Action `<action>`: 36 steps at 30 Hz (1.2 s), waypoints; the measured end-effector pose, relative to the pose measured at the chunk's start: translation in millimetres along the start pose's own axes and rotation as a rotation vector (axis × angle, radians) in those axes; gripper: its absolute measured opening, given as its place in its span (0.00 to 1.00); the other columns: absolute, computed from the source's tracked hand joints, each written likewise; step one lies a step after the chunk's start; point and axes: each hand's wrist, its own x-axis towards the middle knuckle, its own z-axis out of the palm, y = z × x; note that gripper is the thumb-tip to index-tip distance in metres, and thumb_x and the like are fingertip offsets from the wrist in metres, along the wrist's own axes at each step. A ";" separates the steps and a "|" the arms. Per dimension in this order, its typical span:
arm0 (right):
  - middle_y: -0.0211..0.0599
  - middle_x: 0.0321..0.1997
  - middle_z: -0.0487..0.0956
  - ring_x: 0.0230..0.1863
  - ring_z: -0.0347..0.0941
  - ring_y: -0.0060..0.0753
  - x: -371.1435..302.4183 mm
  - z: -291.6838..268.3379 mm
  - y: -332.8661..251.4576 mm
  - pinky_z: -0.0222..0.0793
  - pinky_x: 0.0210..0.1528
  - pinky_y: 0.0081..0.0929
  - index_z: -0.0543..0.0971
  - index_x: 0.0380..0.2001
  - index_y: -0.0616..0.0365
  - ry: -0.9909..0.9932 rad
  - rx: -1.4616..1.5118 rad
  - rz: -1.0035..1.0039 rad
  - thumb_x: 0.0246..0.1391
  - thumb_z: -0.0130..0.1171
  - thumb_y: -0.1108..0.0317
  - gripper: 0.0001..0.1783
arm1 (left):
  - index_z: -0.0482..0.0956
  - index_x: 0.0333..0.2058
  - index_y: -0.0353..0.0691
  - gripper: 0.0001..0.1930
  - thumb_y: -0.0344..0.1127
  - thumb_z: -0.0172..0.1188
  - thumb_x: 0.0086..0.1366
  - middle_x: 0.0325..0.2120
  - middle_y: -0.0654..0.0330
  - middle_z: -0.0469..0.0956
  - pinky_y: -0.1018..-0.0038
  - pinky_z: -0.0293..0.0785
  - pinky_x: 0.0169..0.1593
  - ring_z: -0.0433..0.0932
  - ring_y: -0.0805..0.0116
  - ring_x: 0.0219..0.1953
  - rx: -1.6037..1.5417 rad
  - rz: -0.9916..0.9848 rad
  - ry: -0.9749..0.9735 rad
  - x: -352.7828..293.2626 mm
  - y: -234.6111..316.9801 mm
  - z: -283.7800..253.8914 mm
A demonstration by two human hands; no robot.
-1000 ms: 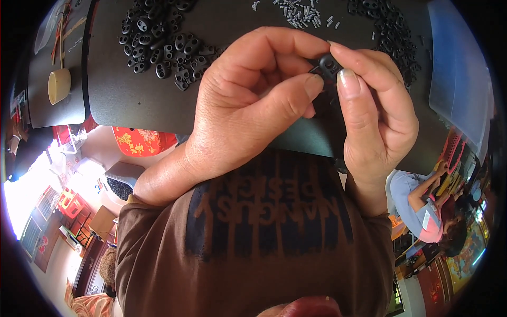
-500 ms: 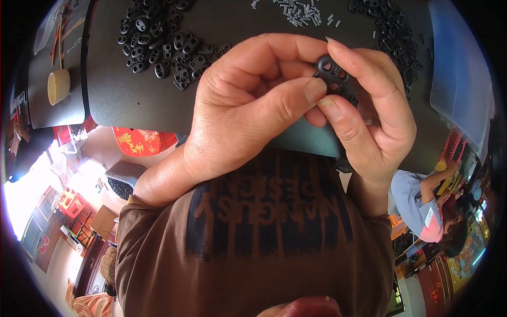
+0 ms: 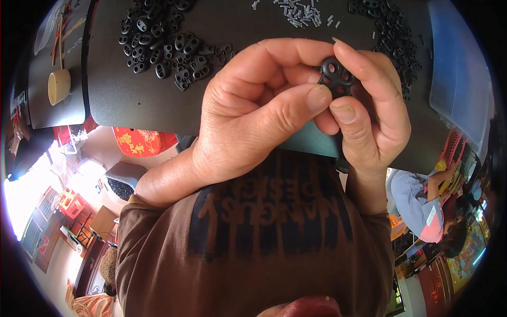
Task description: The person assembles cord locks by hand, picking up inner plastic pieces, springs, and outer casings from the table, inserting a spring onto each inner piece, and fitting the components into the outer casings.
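Between both hands, above the near side of the dark table, is a small black plastic cord lock (image 3: 337, 79) with round holes. My left hand (image 3: 253, 116) is closed on its left side, with thumb and fingers pinching it. My right hand (image 3: 377, 105) curls around the right side, its fingers on the piece and its thumb below, so part of the cord lock is hidden. Beyond the hands lie a pile of black two-hole cord lock parts (image 3: 153, 39) at left, a scatter of small metal springs (image 3: 301, 15) in the middle, and smaller black parts (image 3: 396, 47) at right.
A translucent bluish plastic bin (image 3: 459, 68) stands at the table's right. On a separate dark surface at far left sits a cream cup-shaped scoop (image 3: 59, 87). A red patterned stool (image 3: 144, 141) is below the left edge. Another person (image 3: 417, 203) sits at right.
Both hands have shifted slightly, the left one to the right and the right thumb a little. The cord lock remains between the fingers, turned slightly. The piles on the table look the same.
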 end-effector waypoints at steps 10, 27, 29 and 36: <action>0.39 0.36 0.72 0.31 0.66 0.22 -3.7 0.4 -3.4 0.61 0.32 0.15 0.73 0.43 0.67 0.020 0.021 0.005 0.53 0.53 0.58 0.22 | 0.63 0.49 0.31 0.19 0.30 0.54 0.59 0.36 0.50 0.75 0.77 0.76 0.32 0.76 0.69 0.29 -0.003 0.065 -0.017 -6.5 -5.1 4.3; 0.46 0.38 0.73 0.32 0.69 0.27 -3.5 -1.5 -6.0 0.65 0.31 0.19 0.73 0.41 0.69 0.004 -0.073 -0.097 0.56 0.49 0.59 0.21 | 0.61 0.50 0.32 0.20 0.29 0.53 0.60 0.35 0.50 0.75 0.75 0.75 0.34 0.77 0.67 0.29 -0.063 0.035 -0.061 -9.4 -4.5 5.6; 0.47 0.39 0.73 0.32 0.69 0.28 -3.4 -1.5 -6.2 0.65 0.31 0.20 0.73 0.40 0.68 0.013 -0.103 -0.124 0.56 0.49 0.59 0.20 | 0.61 0.50 0.32 0.20 0.30 0.53 0.60 0.34 0.51 0.75 0.75 0.75 0.35 0.77 0.67 0.30 -0.071 0.044 -0.070 -9.8 -5.7 5.6; 0.46 0.38 0.74 0.33 0.70 0.29 -5.1 2.9 -10.0 0.65 0.33 0.20 0.74 0.39 0.67 0.035 -0.127 -0.103 0.56 0.48 0.61 0.18 | 0.62 0.49 0.33 0.17 0.27 0.52 0.61 0.35 0.52 0.75 0.75 0.75 0.35 0.77 0.68 0.30 -0.066 0.054 -0.056 -12.3 -6.0 4.3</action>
